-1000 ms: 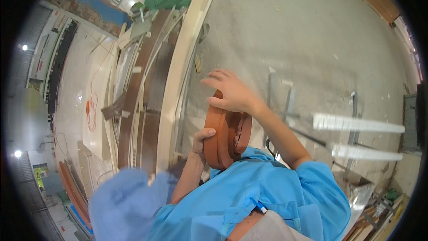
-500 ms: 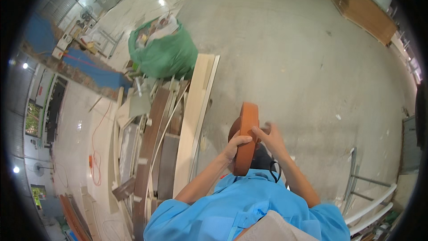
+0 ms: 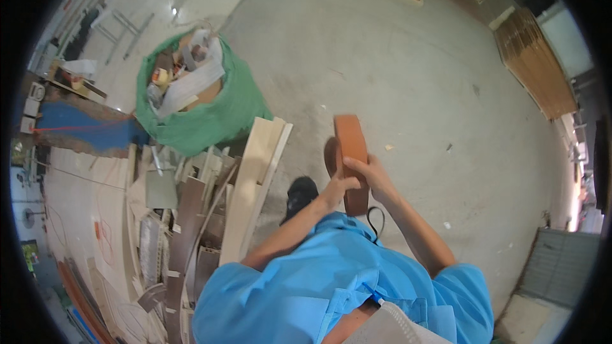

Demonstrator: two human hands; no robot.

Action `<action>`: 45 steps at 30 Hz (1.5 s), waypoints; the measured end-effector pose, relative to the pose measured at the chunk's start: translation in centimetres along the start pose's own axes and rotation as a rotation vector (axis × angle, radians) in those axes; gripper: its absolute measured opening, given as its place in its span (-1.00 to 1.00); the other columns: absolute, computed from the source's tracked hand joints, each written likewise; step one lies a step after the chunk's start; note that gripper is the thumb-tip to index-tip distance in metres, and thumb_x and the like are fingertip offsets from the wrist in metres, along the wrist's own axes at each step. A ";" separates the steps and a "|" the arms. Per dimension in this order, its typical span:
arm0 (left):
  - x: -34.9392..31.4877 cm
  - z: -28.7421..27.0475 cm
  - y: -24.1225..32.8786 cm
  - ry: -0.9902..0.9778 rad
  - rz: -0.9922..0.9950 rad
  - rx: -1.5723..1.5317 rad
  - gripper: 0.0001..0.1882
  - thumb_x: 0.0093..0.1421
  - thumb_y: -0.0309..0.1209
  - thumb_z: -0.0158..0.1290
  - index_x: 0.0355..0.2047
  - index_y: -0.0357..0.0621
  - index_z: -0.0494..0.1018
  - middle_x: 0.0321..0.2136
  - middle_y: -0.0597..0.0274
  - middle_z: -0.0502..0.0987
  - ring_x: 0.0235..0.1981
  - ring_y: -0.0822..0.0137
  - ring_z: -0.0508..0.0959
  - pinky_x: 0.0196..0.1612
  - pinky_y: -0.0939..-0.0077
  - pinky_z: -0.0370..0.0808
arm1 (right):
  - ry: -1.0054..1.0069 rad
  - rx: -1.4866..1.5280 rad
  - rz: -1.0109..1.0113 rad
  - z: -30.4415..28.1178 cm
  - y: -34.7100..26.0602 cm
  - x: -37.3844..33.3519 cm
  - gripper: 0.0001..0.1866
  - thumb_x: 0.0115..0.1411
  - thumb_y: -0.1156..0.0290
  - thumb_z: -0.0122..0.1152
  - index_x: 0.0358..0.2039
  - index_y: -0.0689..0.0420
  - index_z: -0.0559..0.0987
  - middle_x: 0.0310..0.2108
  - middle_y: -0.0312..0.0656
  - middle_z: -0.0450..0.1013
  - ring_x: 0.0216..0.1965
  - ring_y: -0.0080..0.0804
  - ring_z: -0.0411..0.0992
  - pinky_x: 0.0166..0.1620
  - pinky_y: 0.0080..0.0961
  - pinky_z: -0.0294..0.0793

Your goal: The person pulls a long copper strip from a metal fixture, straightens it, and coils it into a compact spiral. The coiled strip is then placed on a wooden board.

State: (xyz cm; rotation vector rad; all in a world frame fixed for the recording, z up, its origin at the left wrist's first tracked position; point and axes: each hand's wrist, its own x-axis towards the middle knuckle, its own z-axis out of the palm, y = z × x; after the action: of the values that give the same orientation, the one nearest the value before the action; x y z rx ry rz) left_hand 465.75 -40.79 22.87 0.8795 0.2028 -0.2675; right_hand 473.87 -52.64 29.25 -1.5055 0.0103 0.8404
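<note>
1. We see a brown roll of edge banding (image 3: 350,153) held up on its edge, out in front of a blue shirt (image 3: 331,280) and above the grey concrete floor (image 3: 408,70).
2. The right hand (image 3: 371,175) wraps its fingers around the right side of the roll and holds it tight.
3. The left hand (image 3: 336,190) presses on the lower left side of the roll. We think it grips too, but its fingers are partly hidden.
4. A black shoe (image 3: 299,196) stands on the floor just below the left arm.
5. To the left lie pale wooden boards (image 3: 258,185) and a messy pile of wood scraps (image 3: 185,216).
6. Behind the boards sits a green bag (image 3: 204,118) full of scraps.
7. Far off to the right, flat brown boards (image 3: 535,64) are stacked.
</note>
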 end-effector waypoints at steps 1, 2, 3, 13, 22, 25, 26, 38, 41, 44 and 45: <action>3.4 -0.6 1.6 0.043 -0.004 0.055 -0.26 0.05 -0.48 0.05 0.31 -0.20 0.19 0.00 0.05 0.50 0.09 0.16 0.55 0.19 0.26 0.50 | 0.039 -0.067 0.002 -0.6 -1.6 3.5 -0.29 0.12 0.05 0.51 0.01 0.44 0.51 -0.15 0.01 0.57 -0.20 -0.39 0.59 -0.21 -0.47 0.61; 6.5 -1.2 3.1 0.077 0.055 0.054 -0.24 0.09 -0.53 0.08 0.34 -0.21 0.18 0.07 0.10 0.47 0.13 0.20 0.52 0.18 0.30 0.50 | 0.033 -0.172 -0.053 -1.7 -3.3 6.8 -0.28 0.11 0.05 0.51 0.01 0.44 0.50 -0.15 0.00 0.57 -0.20 -0.38 0.59 -0.19 -0.47 0.60; 10.1 -2.2 5.0 0.098 0.054 0.151 -0.37 0.07 -0.53 0.10 0.22 -0.26 0.34 0.01 0.09 0.54 0.09 0.20 0.56 0.14 0.29 0.53 | 0.061 -0.302 -0.048 -2.8 -4.9 10.4 -0.27 0.10 0.05 0.52 0.01 0.45 0.50 -0.15 0.00 0.57 -0.20 -0.38 0.58 -0.16 -0.48 0.60; 42.3 -4.7 32.3 0.123 0.024 0.958 -0.21 0.07 0.06 0.26 -0.03 -0.52 0.45 -0.19 -0.31 0.60 -0.18 -0.14 0.66 -0.09 0.07 0.61 | 0.057 0.148 0.002 -13.0 -26.7 42.2 -0.31 0.14 0.06 0.42 0.09 0.35 0.51 -0.06 -0.02 0.57 -0.06 -0.31 0.58 0.01 -0.39 0.59; 72.6 -8.2 45.5 -0.001 0.072 0.940 -0.21 0.14 0.08 0.29 -0.11 -0.62 0.48 -0.23 -0.38 0.59 -0.23 -0.18 0.67 -0.15 0.06 0.63 | 0.129 0.085 -0.009 -22.9 -43.4 68.9 -0.25 0.20 -0.01 0.36 0.12 0.42 0.48 -0.06 0.03 0.57 -0.06 -0.25 0.59 0.02 -0.34 0.60; 84.2 -10.9 50.6 -0.065 0.125 0.811 -0.30 0.19 0.05 0.26 -0.13 -0.54 0.53 -0.20 -0.31 0.62 -0.21 -0.11 0.68 -0.14 0.13 0.62 | 0.164 0.101 -0.113 -26.9 -48.3 80.0 -0.26 0.20 -0.02 0.36 0.12 0.40 0.49 -0.07 0.02 0.58 -0.06 -0.24 0.59 0.01 -0.35 0.61; 87.6 -12.0 51.9 -0.010 0.093 0.828 -0.36 0.21 0.03 0.25 -0.12 -0.46 0.55 -0.19 -0.24 0.64 -0.19 -0.05 0.68 -0.13 0.19 0.61 | 0.173 0.137 -0.078 -28.3 -50.3 83.5 -0.27 0.19 -0.03 0.37 0.12 0.38 0.49 -0.08 0.02 0.58 -0.07 -0.23 0.60 0.00 -0.35 0.62; 132.5 -35.9 60.7 -0.182 -0.355 -0.645 0.05 0.24 0.49 -0.12 0.39 -0.18 0.26 0.33 0.02 0.36 0.38 0.00 0.28 0.41 0.00 0.19 | 0.167 0.407 -0.117 -37.1 -77.4 112.4 -0.23 0.27 -0.18 0.22 0.15 0.31 0.47 -0.16 0.22 0.58 -0.19 0.04 0.63 -0.12 -0.12 0.71; 143.7 -36.2 66.1 -0.120 -0.168 -0.686 -0.10 0.35 0.37 -0.17 0.33 -0.19 0.34 0.24 -0.07 0.45 0.31 0.08 0.39 0.32 0.00 0.36 | 0.182 0.398 -0.184 -38.4 -83.0 121.8 -0.24 0.31 -0.19 0.13 0.16 0.30 0.46 -0.12 0.19 0.55 -0.17 0.03 0.60 -0.11 -0.10 0.67; 151.3 -38.3 72.4 -0.065 -0.175 -0.677 -0.21 0.42 0.27 -0.18 0.29 -0.18 0.39 0.16 0.05 0.54 0.20 0.18 0.51 0.23 0.09 0.51 | 0.039 0.448 -0.178 -39.4 -87.3 129.9 -0.30 0.41 -0.17 -0.01 0.18 0.27 0.43 -0.04 0.11 0.51 -0.12 -0.03 0.53 -0.06 -0.10 0.61; 151.4 -38.9 73.9 -0.095 -0.192 -0.632 -0.20 0.41 0.27 -0.17 0.30 -0.18 0.38 0.18 0.06 0.52 0.21 0.16 0.50 0.25 0.07 0.49 | 0.049 0.444 -0.168 -39.4 -88.2 130.4 -0.29 0.41 -0.17 -0.01 0.18 0.28 0.43 -0.04 0.10 0.51 -0.12 -0.03 0.53 -0.06 -0.10 0.60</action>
State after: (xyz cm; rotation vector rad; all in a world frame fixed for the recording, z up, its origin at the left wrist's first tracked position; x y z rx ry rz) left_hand 629.80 12.19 9.72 0.2200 0.2645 -0.3944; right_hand 630.66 -11.26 35.50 -1.0911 0.0995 0.6163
